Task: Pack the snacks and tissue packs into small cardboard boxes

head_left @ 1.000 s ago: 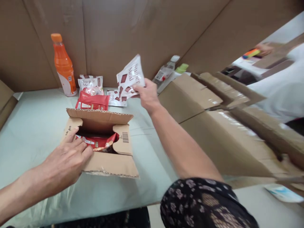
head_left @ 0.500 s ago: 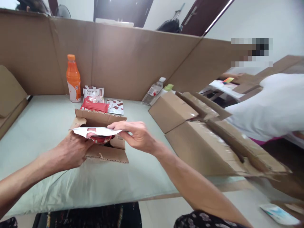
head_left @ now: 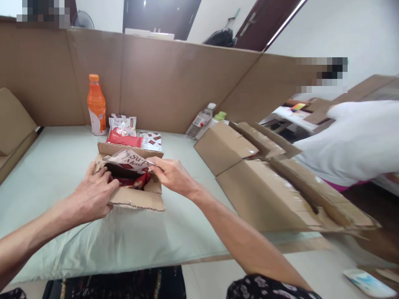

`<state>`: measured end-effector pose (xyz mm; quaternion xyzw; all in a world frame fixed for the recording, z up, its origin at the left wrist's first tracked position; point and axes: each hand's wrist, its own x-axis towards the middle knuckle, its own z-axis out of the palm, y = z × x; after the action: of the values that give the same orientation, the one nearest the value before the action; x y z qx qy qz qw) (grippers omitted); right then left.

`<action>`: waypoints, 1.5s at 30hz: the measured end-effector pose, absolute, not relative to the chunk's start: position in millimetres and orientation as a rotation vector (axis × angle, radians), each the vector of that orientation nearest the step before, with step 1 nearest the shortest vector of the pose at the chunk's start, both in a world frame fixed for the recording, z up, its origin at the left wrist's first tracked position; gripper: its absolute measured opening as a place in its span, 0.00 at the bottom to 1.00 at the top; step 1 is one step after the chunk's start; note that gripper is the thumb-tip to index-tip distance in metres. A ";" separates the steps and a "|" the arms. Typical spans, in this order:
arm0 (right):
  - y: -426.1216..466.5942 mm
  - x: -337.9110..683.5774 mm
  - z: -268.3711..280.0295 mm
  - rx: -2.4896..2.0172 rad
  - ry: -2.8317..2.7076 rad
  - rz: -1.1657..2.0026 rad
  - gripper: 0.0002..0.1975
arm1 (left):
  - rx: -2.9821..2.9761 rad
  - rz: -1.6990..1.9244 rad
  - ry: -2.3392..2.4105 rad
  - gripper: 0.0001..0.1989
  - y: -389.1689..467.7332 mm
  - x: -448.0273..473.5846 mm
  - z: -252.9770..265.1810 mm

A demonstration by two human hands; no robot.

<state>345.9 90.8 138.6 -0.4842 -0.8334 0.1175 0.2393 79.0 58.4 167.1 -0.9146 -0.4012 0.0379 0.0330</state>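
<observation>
A small cardboard box (head_left: 139,200) stands with its flaps up on the pale green cloth. My left hand (head_left: 95,193) grips the box at its left side, fingers curled over the edge and thumb reaching to the front flap. My right hand (head_left: 176,176) pinches the right end of a white "Su-per Meal" packet (head_left: 124,159), which is tilted in the box's opening beside the back flap. Below it, a red packet (head_left: 142,181) lies inside the box. The packet's lower part is hidden in the box.
Behind the box are an orange drink bottle (head_left: 97,106), another white packet (head_left: 122,121), a red packet (head_left: 124,139) and a brown-patterned packet (head_left: 151,141). A clear bottle (head_left: 201,121) leans near larger cardboard boxes (head_left: 249,195) on the right. A cardboard wall (head_left: 174,79) closes the back; a person in white (head_left: 358,139) is beyond.
The white packet has gone down from above the box into its opening and tipped, so its lettering shows. My left hand has shifted onto the box's edge; my right hand moved slightly left.
</observation>
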 end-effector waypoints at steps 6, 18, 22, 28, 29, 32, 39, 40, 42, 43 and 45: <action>92.9 334.0 156.4 -1.496 -2.531 0.318 0.19 | -2.755 0.084 -1.358 0.18 52.7 77.9 167.3; 65.9 334.3 178.3 -1.634 -2.511 -0.027 0.15 | -2.735 0.136 -1.249 0.12 62.4 81.4 170.8; 63.2 322.3 195.4 -1.770 -2.625 -0.051 0.15 | -2.726 0.212 -1.201 0.12 67.4 83.7 173.8; 85.5 300.3 191.8 -1.781 -2.718 0.014 0.14 | -2.746 0.177 -1.169 0.11 69.6 85.0 172.9; 90.6 297.9 188.4 -1.788 -2.712 0.028 0.15 | -2.728 0.175 -1.169 0.10 69.1 85.5 172.3; 104.3 295.7 177.7 -1.712 -2.781 0.108 0.16 | -2.661 0.132 -1.179 0.09 65.1 87.5 171.8; 113.1 306.8 159.8 -1.357 -2.926 0.508 0.15 | -2.649 0.072 -1.147 0.11 43.0 93.3 179.7; 113.6 307.1 158.2 -1.344 -2.923 0.544 0.16 | -2.647 0.048 -1.135 0.11 41.2 94.4 181.1; 115.5 305.9 155.6 -1.307 -2.945 0.624 0.16 | -2.677 0.013 -1.100 0.12 40.0 96.8 183.7; 116.3 304.7 154.7 -1.274 -2.964 0.668 0.15 | -2.714 0.007 -1.079 0.14 40.4 98.0 184.9; 115.3 302.6 153.9 -1.210 -2.992 0.728 0.16 | -2.795 0.027 -1.046 0.21 42.2 100.2 187.4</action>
<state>302.6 115.3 153.9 -0.3643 -0.9012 0.2193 -0.0833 100.2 42.2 187.4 -0.9337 -0.3493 0.0089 0.0786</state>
